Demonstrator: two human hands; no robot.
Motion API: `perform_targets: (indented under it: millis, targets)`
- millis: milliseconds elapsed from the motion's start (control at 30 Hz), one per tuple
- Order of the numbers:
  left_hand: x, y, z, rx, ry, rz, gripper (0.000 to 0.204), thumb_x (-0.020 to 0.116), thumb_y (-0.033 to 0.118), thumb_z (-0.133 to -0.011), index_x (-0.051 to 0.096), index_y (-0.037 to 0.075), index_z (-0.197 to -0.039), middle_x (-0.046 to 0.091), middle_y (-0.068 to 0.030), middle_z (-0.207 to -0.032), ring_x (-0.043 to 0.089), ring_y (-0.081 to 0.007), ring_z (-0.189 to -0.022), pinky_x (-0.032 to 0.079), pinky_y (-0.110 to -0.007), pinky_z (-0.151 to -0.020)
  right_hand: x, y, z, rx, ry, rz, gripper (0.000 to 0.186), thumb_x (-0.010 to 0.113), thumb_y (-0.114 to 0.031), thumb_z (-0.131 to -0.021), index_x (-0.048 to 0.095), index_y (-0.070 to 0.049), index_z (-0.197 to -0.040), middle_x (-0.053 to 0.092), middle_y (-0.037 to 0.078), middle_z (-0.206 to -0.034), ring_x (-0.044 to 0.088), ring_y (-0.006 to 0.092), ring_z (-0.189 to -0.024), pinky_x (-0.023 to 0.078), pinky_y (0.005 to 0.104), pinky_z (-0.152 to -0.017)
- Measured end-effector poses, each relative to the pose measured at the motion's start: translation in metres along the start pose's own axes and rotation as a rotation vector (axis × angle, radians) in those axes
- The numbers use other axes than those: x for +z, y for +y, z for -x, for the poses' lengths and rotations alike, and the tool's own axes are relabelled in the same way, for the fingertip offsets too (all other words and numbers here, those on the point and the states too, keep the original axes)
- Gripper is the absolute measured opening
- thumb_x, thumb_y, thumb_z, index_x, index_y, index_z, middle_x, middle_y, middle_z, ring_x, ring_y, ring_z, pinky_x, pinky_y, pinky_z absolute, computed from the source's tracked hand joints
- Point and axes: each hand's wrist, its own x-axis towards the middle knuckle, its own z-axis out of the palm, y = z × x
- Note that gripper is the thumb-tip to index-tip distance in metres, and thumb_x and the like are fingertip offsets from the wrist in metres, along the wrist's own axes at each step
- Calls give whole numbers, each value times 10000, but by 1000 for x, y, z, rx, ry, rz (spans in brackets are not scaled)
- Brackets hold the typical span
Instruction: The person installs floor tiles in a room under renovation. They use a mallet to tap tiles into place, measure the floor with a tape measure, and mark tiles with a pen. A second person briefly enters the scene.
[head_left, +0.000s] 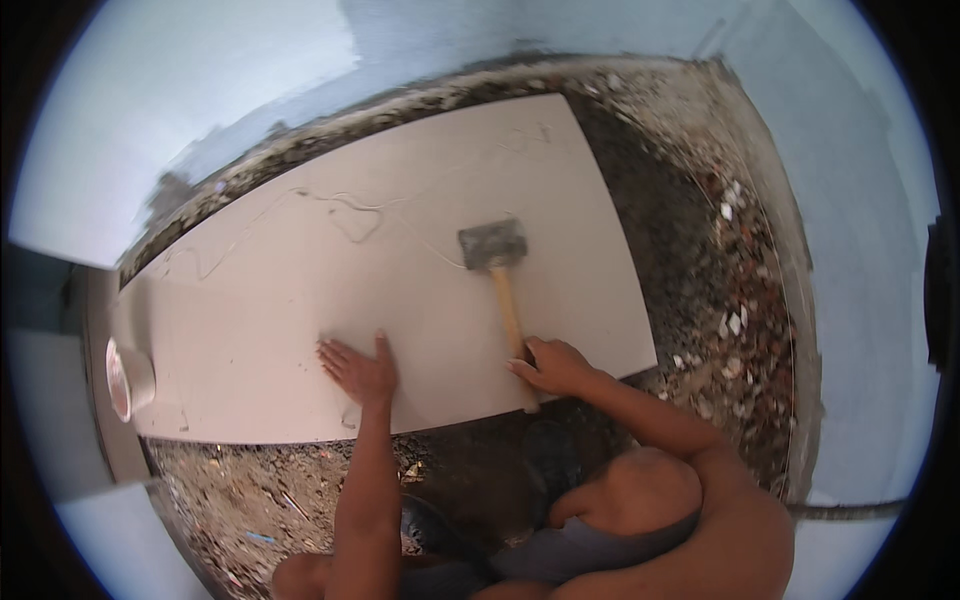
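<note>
A large pale flat slab (270, 330) lies on the rubble ground in front of me. My right hand (552, 366) is wrapped round the wooden handle of a mallet (507, 300). The mallet's dark, blocky head is over the slab, right of its middle; whether it touches the surface I cannot tell. My left hand (362, 372) rests on the slab near its front edge, palm down, with fingers spread and nothing in it. A thin, loose string (360, 208) trails across the far part of the slab.
A white bucket (131, 379) stands at the slab's left end. Broken rubble (735, 325) covers the ground to the right, and more debris (240, 490) lies at the near left. Pale blue walls (850, 200) enclose the space. My knees are close to the slab's front edge.
</note>
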Motion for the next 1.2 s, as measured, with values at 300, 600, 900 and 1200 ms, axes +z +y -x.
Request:
perform_targets:
  millis: [300, 600, 900, 1200]
  targets:
    - [12, -25, 0, 44, 26, 21, 1040, 355, 727, -860, 96, -78, -1465, 64, -255, -1546, 35, -369, -1447, 44, -446, -1175, -58, 28, -33, -96, 423, 98, 419, 467, -452, -925, 579, -65, -1040, 647, 164, -971, 626, 346, -921, 495, 479, -792]
    - [26, -26, -13, 89, 37, -144, 1008, 324, 702, -886, 100, -97, -1458, 72, -257, -1546, 38, -361, -1450, 34, -445, -1172, -50, 102, -73, -155, 666, 551, 717, 467, -505, -921, 346, -8, -1423, 266, 191, -1514, 200, 327, -1421, 139, 430, -1171]
    - [9, -21, -17, 17, 6, 82, 1044, 427, 688, -855, 127, -121, -1444, 85, -313, -1523, 36, -391, -1442, 28, -461, -1170, -9, 99, -46, -198, 700, 540, 596, 549, -233, -912, 345, 47, -1397, 303, 230, -1480, 266, 377, -1381, 184, 453, -1155]
    - [-9, -12, 83, -153, -124, 170, 987, 398, 635, -893, 65, -106, -1455, -1, -273, -1542, -18, -378, -1445, 18, -461, -1170, 53, -8, 3, -147, 401, 188, 580, 590, -311, -883, 427, 64, -1294, 506, 282, -1226, 472, 421, -1166, 361, 489, -999]
